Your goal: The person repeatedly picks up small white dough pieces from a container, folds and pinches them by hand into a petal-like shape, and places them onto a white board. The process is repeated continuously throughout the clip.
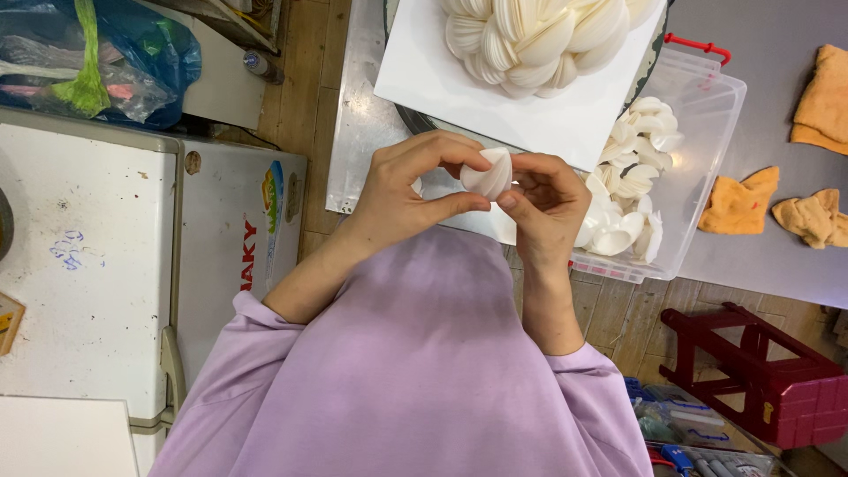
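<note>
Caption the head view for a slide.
Both hands, left hand and right hand, pinch a white petal-shaped piece above a clear bin of similar pieces.

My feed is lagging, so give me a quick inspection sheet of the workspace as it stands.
Surface: grey metal table.
Job's things: white curved petal piece pinched by both hands; white braided petal stack on white board; clear plastic bin holding loose petals.
Clutter: orange cloths on table.
Grippers: left hand and right hand grip the piece.
Cables: nothing seen.
Surroundings: white chest freezer, red stool, blue plastic bag.
</note>
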